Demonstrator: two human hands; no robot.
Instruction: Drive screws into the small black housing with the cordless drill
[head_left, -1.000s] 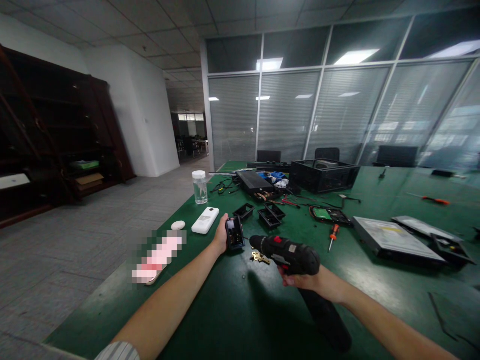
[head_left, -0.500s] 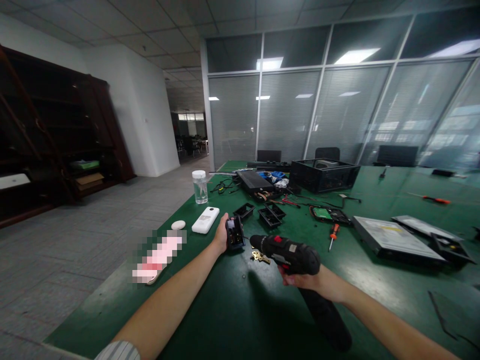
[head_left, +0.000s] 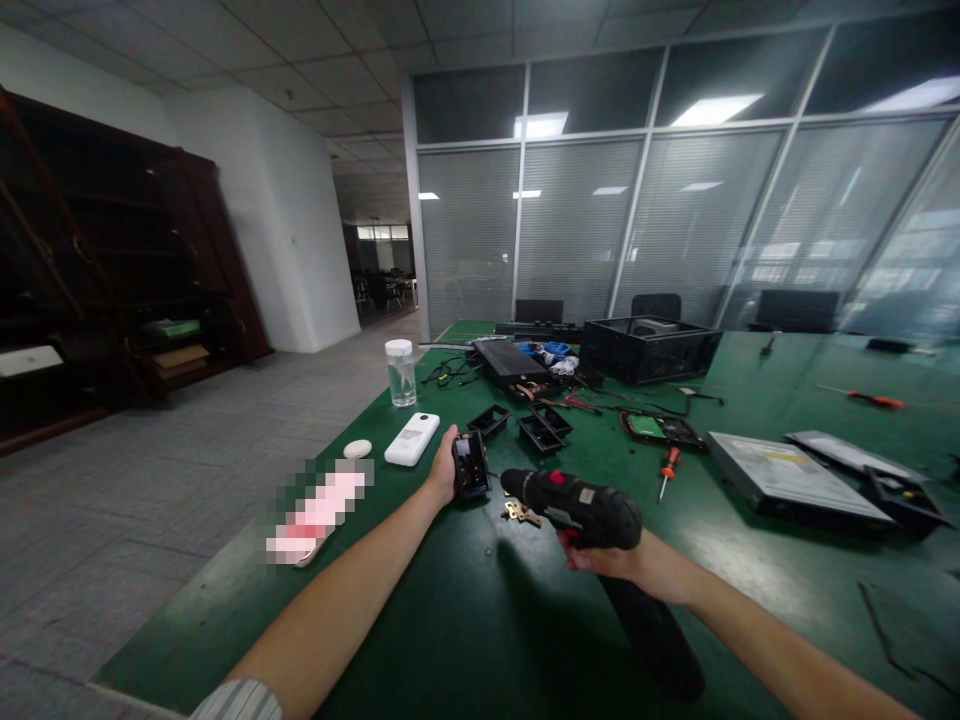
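Observation:
My left hand (head_left: 445,470) is closed around a small black plastic box (head_left: 471,468), tilted so that its open side shows. In my right hand (head_left: 600,560) is a black cordless drill (head_left: 577,508) with a red switch. The drill points left, its bit close to the right side of the box; whether the tip touches it I cannot tell. Several brass-coloured metal pieces (head_left: 522,514) lie on the green table (head_left: 480,620) below the drill's nose. Just beyond the held box are similar black open frames (head_left: 540,434).
A lidded clear jar (head_left: 402,375), a white power bank (head_left: 412,440) and a blurred-out pink item (head_left: 319,518) lie on the left. On the right are an orange screwdriver (head_left: 667,472) and silver drive units (head_left: 795,480). A black computer case (head_left: 649,350) stands at the back.

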